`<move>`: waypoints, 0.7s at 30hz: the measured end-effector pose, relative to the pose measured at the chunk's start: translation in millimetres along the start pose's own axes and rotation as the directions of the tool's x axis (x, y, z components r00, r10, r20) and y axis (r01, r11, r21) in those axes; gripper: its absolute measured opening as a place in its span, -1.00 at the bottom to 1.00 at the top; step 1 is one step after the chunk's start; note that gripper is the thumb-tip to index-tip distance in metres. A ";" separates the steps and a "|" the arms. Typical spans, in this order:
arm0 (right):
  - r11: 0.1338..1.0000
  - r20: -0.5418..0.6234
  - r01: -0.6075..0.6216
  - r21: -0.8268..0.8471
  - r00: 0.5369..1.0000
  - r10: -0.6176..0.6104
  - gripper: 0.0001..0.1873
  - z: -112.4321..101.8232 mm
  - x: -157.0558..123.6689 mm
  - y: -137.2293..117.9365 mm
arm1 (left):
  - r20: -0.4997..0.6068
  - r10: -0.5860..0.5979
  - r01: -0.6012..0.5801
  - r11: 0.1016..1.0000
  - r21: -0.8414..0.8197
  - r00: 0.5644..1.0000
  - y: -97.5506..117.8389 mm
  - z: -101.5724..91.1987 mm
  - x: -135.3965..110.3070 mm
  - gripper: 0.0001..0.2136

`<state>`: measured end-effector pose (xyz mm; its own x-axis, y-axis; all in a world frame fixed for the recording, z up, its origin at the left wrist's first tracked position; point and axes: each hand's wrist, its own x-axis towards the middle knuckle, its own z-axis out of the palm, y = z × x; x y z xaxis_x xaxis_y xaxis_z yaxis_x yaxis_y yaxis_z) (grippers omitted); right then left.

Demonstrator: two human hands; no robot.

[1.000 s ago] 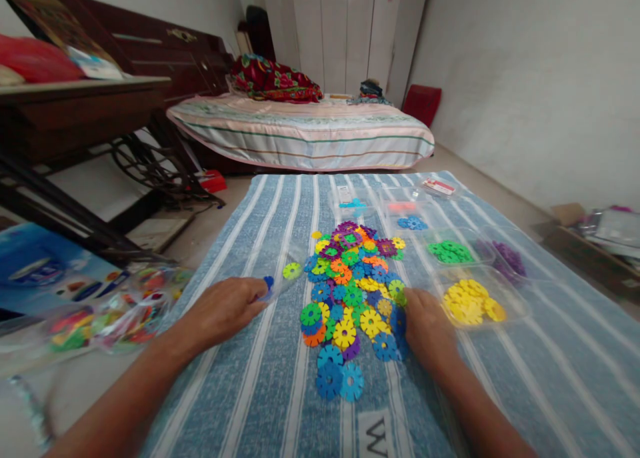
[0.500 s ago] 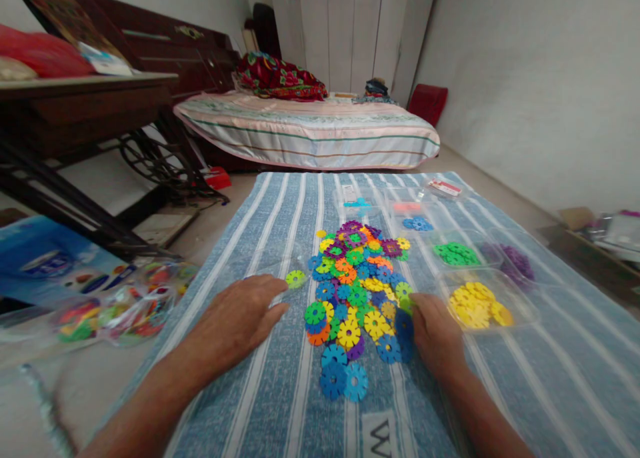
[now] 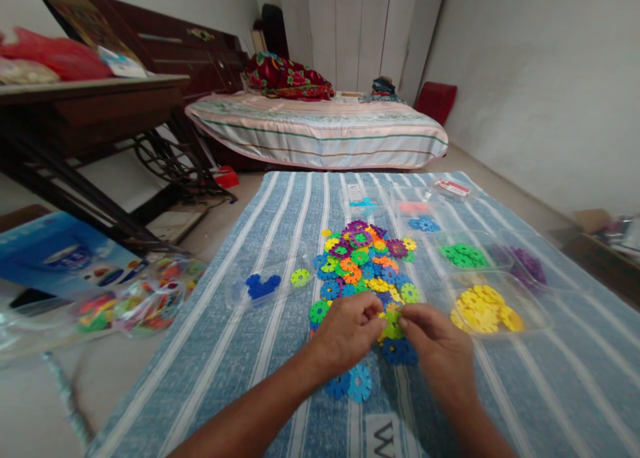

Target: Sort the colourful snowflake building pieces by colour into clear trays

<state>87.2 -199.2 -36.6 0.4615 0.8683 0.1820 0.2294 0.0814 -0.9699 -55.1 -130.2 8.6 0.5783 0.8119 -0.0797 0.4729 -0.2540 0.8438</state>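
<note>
A heap of coloured snowflake-shaped plastic discs (image 3: 363,261) lies in the middle of a blue striped cloth (image 3: 270,351). My left hand (image 3: 345,335) and my right hand (image 3: 437,348) meet over the near edge of the heap. Both pinch a lime-green disc (image 3: 393,326) between their fingertips. Clear trays stand around the heap: one with dark blue discs (image 3: 260,286) at the left, one with yellow discs (image 3: 483,308) at the right, and trays of green discs (image 3: 463,255) and purple discs (image 3: 527,265) behind that.
Two more clear trays (image 3: 395,208) with a few blue and orange discs sit at the far end of the cloth. A bag of mixed discs (image 3: 135,301) and a blue box (image 3: 60,258) lie on the floor at left. A dark table (image 3: 90,108) and a bed (image 3: 320,128) stand beyond.
My left hand has left the dark blue tray and moved right to the heap. My right hand has lifted a lime-green disc, and both hands now pinch it together.
</note>
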 end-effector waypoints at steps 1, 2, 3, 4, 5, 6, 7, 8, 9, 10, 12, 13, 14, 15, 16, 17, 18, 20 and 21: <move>1.000 0.004 -0.019 0.023 1.000 0.019 -0.85 1.7 0.1 -1.1 | 0.009 -0.021 0.022 0.999 -0.035 1.000 -0.5 0.0 -0.4 -0.95; 0.999 0.011 -0.028 0.042 1.000 0.028 -0.84 3.4 0.4 -2.2 | 0.023 -0.040 0.041 0.997 -0.063 0.999 -0.7 0.0 -1.0 -0.95; 0.998 0.018 -0.029 0.052 0.999 0.028 -0.84 4.9 0.8 -3.1 | 0.041 -0.056 0.059 0.995 -0.081 0.998 -0.7 -0.6 -1.7 -0.94; 0.998 0.025 -0.020 0.053 1.000 0.019 -0.84 5.8 1.4 -3.8 | 0.058 -0.069 0.074 0.993 -0.091 0.996 -0.5 -2.4 -2.5 -0.93; 0.999 0.028 0.002 0.042 1.000 -0.003 -0.84 6.0 2.3 -3.9 | 0.066 -0.076 0.082 0.993 -0.087 0.995 -0.1 -6.2 -3.2 -0.92; 0.999 0.024 0.037 0.015 0.999 -0.037 -0.83 5.3 3.6 -3.5 | 0.061 -0.077 0.081 0.995 -0.063 0.995 0.4 -12.7 -3.6 -0.91; 0.996 0.019 0.081 -0.026 0.997 -0.081 -0.83 3.6 5.2 -2.3 | 0.036 -0.073 0.073 0.997 -0.010 0.997 0.8 -22.1 -3.5 -0.90; 0.988 0.014 0.129 -0.079 0.992 -0.129 -0.83 1.0 7.2 -0.4 | -0.010 -0.065 0.066 0.995 0.072 0.998 0.8 -34.6 -2.9 -0.88; 0.975 0.009 0.178 -0.135 0.984 -0.178 -0.83 -2.3 9.3 2.3 | -0.076 -0.054 0.068 0.980 0.185 0.996 0.1 -49.4 -1.4 -0.85; 0.957 0.005 0.219 -0.188 0.975 -0.222 -0.83 -5.9 11.4 5.7 | -0.159 -0.041 0.088 0.948 0.306 0.986 -1.7 -66.0 1.0 -0.82; 0.925 0.003 0.272 -0.265 0.960 -0.281 -0.83 -12.5 14.8 13.5 | -0.291 -0.015 0.174 0.832 0.527 0.957 -9.0 -99.3 8.5 -0.79; 0.913 0.005 0.290 -0.288 0.954 -0.301 -0.83 -14.8 15.8 17.6 | -0.311 -0.033 0.225 0.762 0.607 0.950 -14.5 -113.9 13.4 -0.77; 0.902 0.008 0.309 -0.303 0.947 -0.322 -0.83 -16.4 16.4 21.5 | -0.315 -0.078 0.280 0.688 0.670 0.946 -20.9 -126.1 18.8 -0.76; 0.891 0.012 0.329 -0.314 0.939 -0.343 -0.84 -17.1 16.6 25.0 | -0.290 -0.129 0.305 0.626 0.718 0.948 -27.8 -135.3 24.4 -0.76; 0.879 0.017 0.350 -0.323 0.931 -0.365 -0.84 -17.3 16.5 28.0 | -0.279 -0.174 0.328 0.577 0.748 0.944 -34.8 -141.7 29.9 -0.75; 0.867 0.025 0.373 -0.331 0.922 -0.387 -0.85 -17.0 16.2 30.5 | -0.267 -0.216 0.343 0.539 0.770 0.939 -41.3 -145.4 35.1 -0.75; 0.856 0.032 0.391 -0.339 0.914 -0.405 -0.85 -16.6 15.9 32.4 | -0.259 -0.246 0.352 0.513 0.783 0.934 -47.1 -146.9 39.9 -0.74; 0.839 0.043 0.407 -0.361 0.906 -0.421 -0.86 -16.1 15.6 35.0 | -0.258 -0.278 0.367 0.483 0.795 0.925 -55.7 -145.5 47.6 -0.74; 0.833 0.047 0.408 -0.374 0.905 -0.422 -0.86 -16.2 15.7 35.9 | -0.257 -0.285 0.369 0.476 0.798 0.923 -58.5 -143.7 50.5 -0.74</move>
<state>116.5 -190.6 -65.9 0.2806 0.7749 0.5664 0.6995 0.2389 -0.6735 -149.1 1.1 31.5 0.2284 0.9572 -0.1780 0.9692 -0.2408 -0.0514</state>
